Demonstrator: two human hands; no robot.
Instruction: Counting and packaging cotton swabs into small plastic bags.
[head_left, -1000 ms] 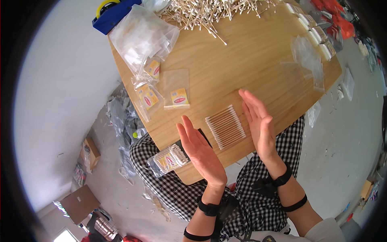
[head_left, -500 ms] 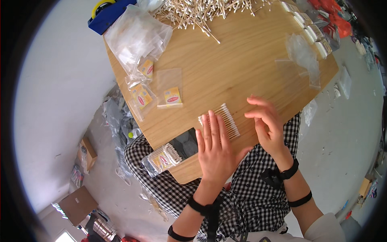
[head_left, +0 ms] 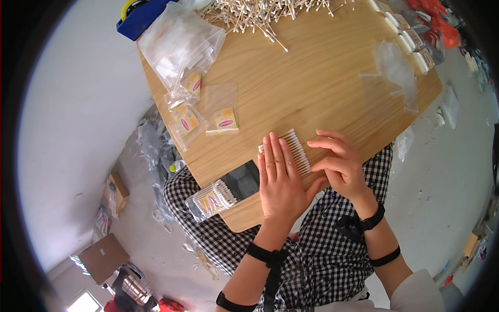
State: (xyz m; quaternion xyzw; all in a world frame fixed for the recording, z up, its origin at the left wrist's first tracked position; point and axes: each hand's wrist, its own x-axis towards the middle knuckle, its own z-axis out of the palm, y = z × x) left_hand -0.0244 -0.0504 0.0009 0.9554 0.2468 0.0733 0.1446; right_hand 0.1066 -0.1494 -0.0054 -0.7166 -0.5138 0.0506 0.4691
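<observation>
My left hand [head_left: 283, 179] lies flat over a row of cotton swabs [head_left: 297, 147] near the front edge of the table, its fingers stretched out. The swabs lie side by side; those under the palm and fingers are hidden. Just to the right, my right hand [head_left: 342, 165] is half curled with its fingers apart, one fingertip at the right end of the row. Whether it touches the swabs I cannot tell. Left of my left hand, a transparent bag packed with swabs [head_left: 214, 199] rests at the table's edge next to a dark flat panel [head_left: 241, 183].
Across the wooden table [head_left: 291, 93], a heap of loose swabs [head_left: 260, 15] covers the far edge. Transparent bags [head_left: 179, 44] and small bags with yellow cards [head_left: 224, 120] lie at left. Several swab bundles [head_left: 413, 39] line the far right edge, above crumpled plastic [head_left: 397, 67].
My right hand has moved down and left, closer to the right end of the swab row. My left hand stays flat on the swabs. The whole view has shifted slightly.
</observation>
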